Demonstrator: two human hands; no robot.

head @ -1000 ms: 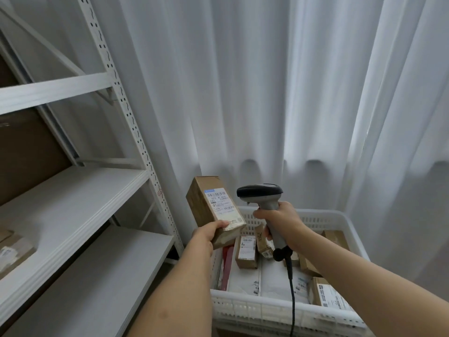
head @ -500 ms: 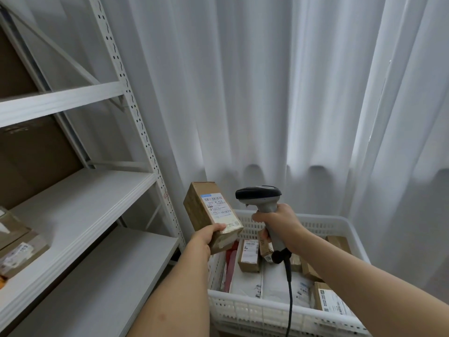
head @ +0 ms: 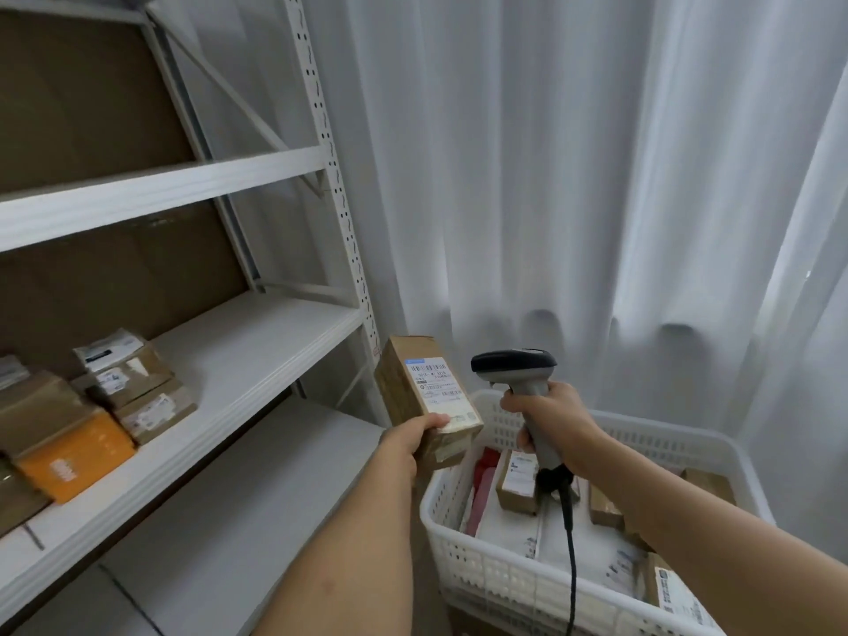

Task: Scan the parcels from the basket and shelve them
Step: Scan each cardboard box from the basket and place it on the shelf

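Both hands are busy above the basket's left end. Left hand (head: 415, 445) grips a brown box (head: 424, 399) by its lower end, thumb on the labelled face, holding it upright with the white label turned toward the camera. Right hand (head: 548, 417) is wrapped round the handle of a scanner (head: 518, 374), whose dark head sits just right of the box, close but apart from it; its black cord (head: 569, 534) hangs down over the basket. White basket (head: 486, 576) below holds more parcels: small brown boxes, white mailers and a red pack. To the left, the shelf (head: 257, 342) carries a cluster of parcels (head: 124, 387), among them an orange box (head: 75, 456). White curtains (head: 596, 176) hang behind.
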